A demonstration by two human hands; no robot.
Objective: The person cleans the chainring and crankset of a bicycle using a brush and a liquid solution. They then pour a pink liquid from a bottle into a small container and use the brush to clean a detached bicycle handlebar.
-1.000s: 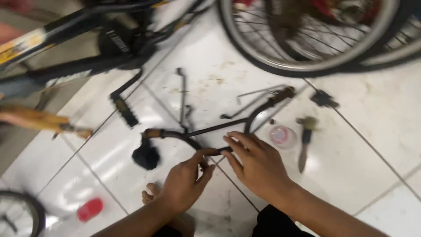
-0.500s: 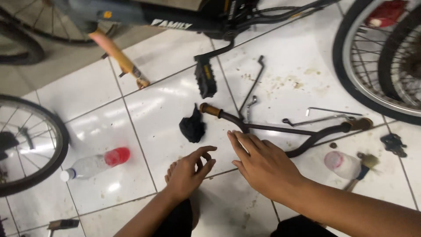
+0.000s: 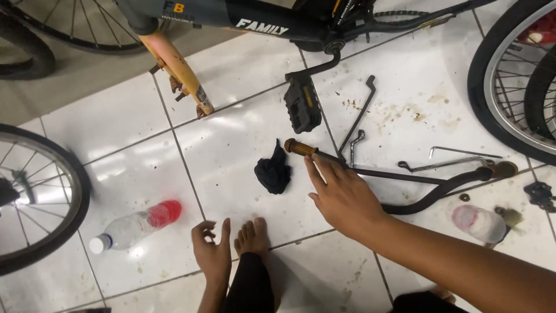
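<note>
Lying left-right on the floor, the curved dark metal handlebar (image 3: 417, 200) points its orange grip left; the right hand (image 3: 341, 194) rests spread upon it, the left hand (image 3: 211, 252) loosely curled, empty.

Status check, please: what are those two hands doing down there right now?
Right hand open, fingers on dark curved metal handlebar near its orange grip. Left hand empty, beside bare foot. Crumpled black rag alongside.

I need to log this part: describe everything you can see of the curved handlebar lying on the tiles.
The handlebar is a dark, thin, metal-looking tube bent in a sweeping curve, lying flat on the white tiled floor. One end carries an orange-brown ribbed grip; the far end has a darker, worn grip. The right hand rests over it near the orange grip, fingers spread. A black rag lies close beside that end, apart from it.
</note>
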